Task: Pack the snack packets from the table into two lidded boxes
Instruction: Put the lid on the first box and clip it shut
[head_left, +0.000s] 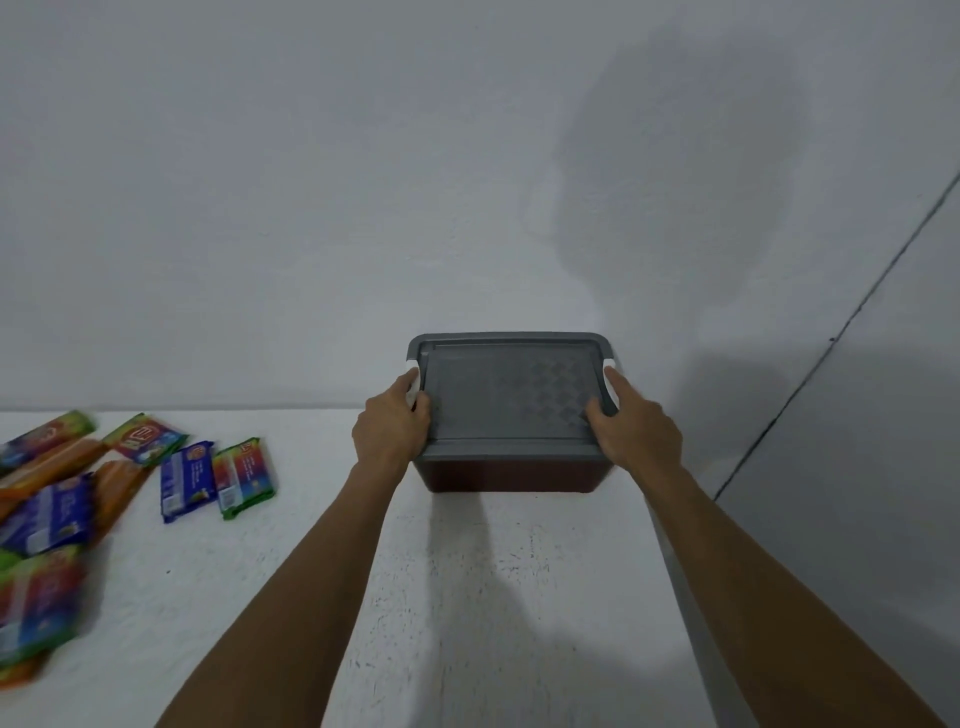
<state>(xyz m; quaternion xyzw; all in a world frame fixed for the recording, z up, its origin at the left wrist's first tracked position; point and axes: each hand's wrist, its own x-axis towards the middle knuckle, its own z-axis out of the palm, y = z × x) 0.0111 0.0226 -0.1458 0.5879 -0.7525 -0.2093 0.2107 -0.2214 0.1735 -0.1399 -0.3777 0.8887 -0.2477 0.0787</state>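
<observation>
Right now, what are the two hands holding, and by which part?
The lidded box: left hand grips the lid's left edge, right hand its right edge, at the white clips.

Two forearms show, bare along their whole visible length and tapering to narrow wrists. The left hand (392, 426) and right hand (639, 428) are bare as well, their outlines slightly softened by blur.
</observation>
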